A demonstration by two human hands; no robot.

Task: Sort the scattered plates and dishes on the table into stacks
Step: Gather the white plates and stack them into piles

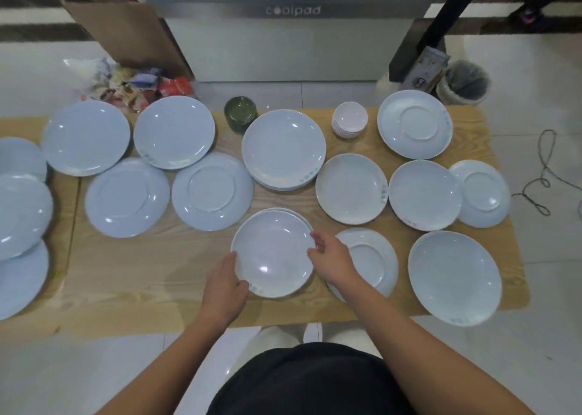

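Left hand: your fingers are curled on the near-left rim of the white round ceramic plate.
Right hand: it's pinching the same plate's right rim, so both hands are clamped on it.
Plate spot: front-centre of the light wooden table, over a second white plate whose rim peeks out behind.
Doing it well: I'd nudge it back till the rims line up, then let go level.
Room: the upside-down white dish is just beside your right wrist. The bare wood to the left is your easy way out.
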